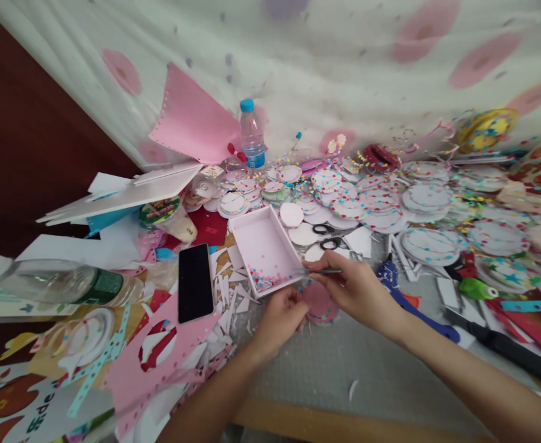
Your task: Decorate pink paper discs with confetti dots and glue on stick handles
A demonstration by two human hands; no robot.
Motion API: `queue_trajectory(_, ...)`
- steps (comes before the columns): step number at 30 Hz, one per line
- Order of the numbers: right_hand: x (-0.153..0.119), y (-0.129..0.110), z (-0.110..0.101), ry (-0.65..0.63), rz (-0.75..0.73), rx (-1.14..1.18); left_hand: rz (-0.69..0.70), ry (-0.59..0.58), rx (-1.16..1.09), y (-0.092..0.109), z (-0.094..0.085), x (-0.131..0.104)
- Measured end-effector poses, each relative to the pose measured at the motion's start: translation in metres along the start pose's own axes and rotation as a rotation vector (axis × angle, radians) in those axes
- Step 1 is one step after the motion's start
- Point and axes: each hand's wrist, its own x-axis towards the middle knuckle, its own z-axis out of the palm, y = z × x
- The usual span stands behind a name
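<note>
My right hand (pixel 351 289) is closed around slim metal tweezers (pixel 326 271), whose tips reach left over the near right corner of a shallow white box (pixel 270 246). Small pink, red and blue dots (pixel 264 275) are scattered in the near end of that box. Below the tweezers lies a round pink disc (pixel 319 304) with coloured dots along its edge. My left hand (pixel 282 314) has its fingers curled at the disc's left edge, just in front of the box. The fingertips there are partly hidden.
A black phone (pixel 195 283) and white paper scraps (pixel 229 301) lie left of the box. Black-handled scissors (pixel 328 237) are behind my right hand, a blue-handled tool (pixel 418 307) to its right. Stacked dotted discs (pixel 430 246) and a water bottle (pixel 252 138) stand at the back.
</note>
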Motion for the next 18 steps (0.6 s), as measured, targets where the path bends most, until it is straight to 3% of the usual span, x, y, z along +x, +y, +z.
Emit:
queue_trajectory(13,-0.013,0.001,-0.002,-0.019,0.023,0.061,0.029,-0.008,-0.024,-0.003,0.002,0.001)
queue_trajectory(18,-0.002,-0.003,-0.006,0.077,-0.018,0.108,0.030,-0.009,0.018,-0.005,0.000,0.001)
